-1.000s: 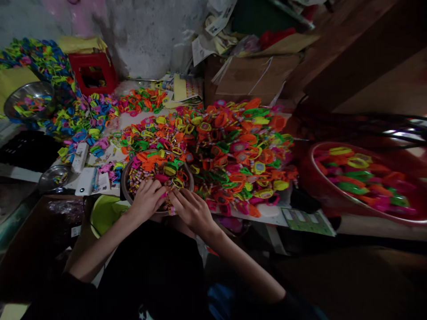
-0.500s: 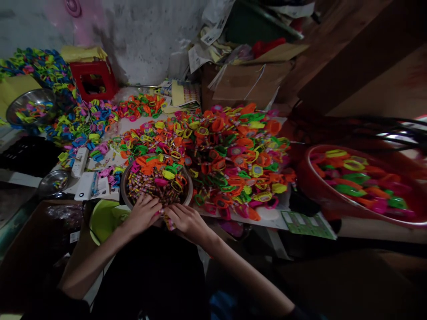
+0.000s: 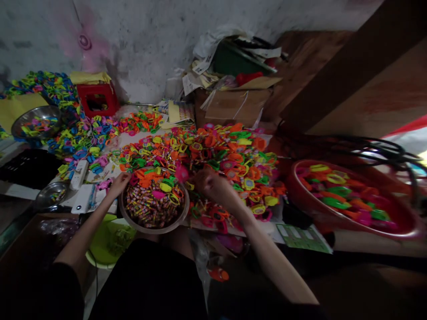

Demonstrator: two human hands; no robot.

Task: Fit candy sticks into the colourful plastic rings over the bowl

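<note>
A round metal bowl (image 3: 151, 227) in front of me holds small striped candy rolls with a few bright plastic toy watches on top. My left hand (image 3: 119, 183) rests at the bowl's far left rim, fingers on the plastic pieces there. My right hand (image 3: 209, 186) is blurred, lifted over the big heap of orange, green, pink and yellow toy watches (image 3: 230, 164) to the right of the bowl, fingers closed around a pink piece (image 3: 182, 173) at the heap's near left edge.
A red basin (image 3: 350, 222) with more toy watches stands at the right. Blue, yellow and pink pieces (image 3: 80, 138) cover the left of the table. A steel bowl (image 3: 35, 121), a red stool (image 3: 97, 98), a small steel dish (image 3: 52, 194), a cardboard box (image 3: 233, 104) and a green tub (image 3: 103, 244) surround me.
Both hands left the bowl's near rim, where they were together. The left went to the far left rim; the right rose toward the heap with a pink piece. My view tilted up.
</note>
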